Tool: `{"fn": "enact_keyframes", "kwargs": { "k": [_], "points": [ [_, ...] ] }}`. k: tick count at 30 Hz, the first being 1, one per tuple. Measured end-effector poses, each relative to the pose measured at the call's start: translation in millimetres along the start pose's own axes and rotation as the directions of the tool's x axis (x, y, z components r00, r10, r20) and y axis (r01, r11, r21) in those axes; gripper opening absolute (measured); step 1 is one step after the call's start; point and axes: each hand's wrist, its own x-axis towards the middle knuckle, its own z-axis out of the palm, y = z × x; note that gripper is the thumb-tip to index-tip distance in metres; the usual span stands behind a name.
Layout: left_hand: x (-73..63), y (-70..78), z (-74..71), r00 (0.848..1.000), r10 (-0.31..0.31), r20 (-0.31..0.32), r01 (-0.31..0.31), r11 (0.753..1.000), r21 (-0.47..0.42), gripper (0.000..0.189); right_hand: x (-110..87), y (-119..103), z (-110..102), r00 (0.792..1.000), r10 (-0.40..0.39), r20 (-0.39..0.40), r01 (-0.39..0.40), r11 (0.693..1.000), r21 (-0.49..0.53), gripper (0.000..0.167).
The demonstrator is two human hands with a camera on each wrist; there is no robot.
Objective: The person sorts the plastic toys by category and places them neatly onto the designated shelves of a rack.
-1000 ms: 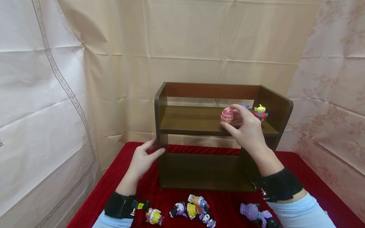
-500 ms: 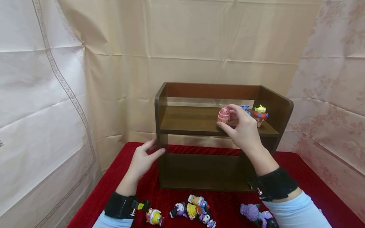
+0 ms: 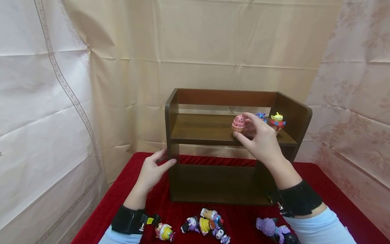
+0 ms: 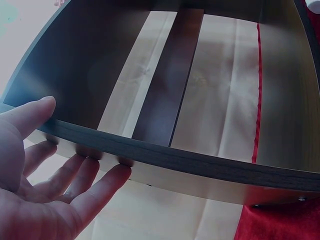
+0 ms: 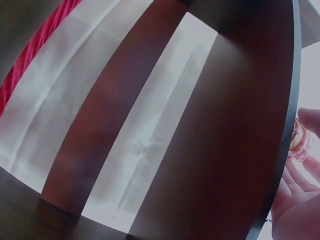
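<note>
Right hand pinching pink ice-cream toy, swirl up, axis upright

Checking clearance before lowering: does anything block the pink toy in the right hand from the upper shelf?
Nothing visible stands between the pink toy and upper shelf; the blue toy is farther right.

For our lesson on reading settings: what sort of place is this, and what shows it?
Probably a makeshift indoor filming corner: fabric sheets hang behind and beside a red-draped table, and black wrist bands show on both arms.
</note>
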Motion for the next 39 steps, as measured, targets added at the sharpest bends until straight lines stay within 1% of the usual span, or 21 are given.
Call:
{"fn": "enact_keyframes", "kwargs": {
  "k": [4,11,21,27,39],
  "points": [
    [-0.6,-0.7,-0.3,1.000,0.001,0.001,-0.001,1.000,0.002,0.061,-0.2,-0.1,0.2,1.000,-0.004,0.000,0.004,1.000,-0.016,0.063],
    [0.1,-0.9,-0.5,1.000,0.003,-0.003,-0.003,1.000,0.000,0.061,1.2,-2.8,2.5,1.000,0.004,-0.029,-0.006,0.998,-0.066,0.060],
    [0.7,-2.1,-0.3,1.000,-0.013,-0.003,0.013,1.000,0.002,0.062,4.2,-5.4,3.6,0.997,0.064,-0.036,-0.069,0.987,-0.145,0.062],
    [0.6,-2.0,-0.9,1.000,-0.014,-0.006,0.014,1.000,0.006,0.062,5.4,-6.8,5.1,0.997,0.071,-0.032,-0.075,0.985,-0.155,0.062],
    [0.5,-2.4,-0.1,1.000,-0.003,-0.004,0.003,1.000,0.003,0.061,5.4,-5.5,6.3,0.996,0.082,-0.032,-0.086,0.987,-0.135,0.062]
  ]
}}
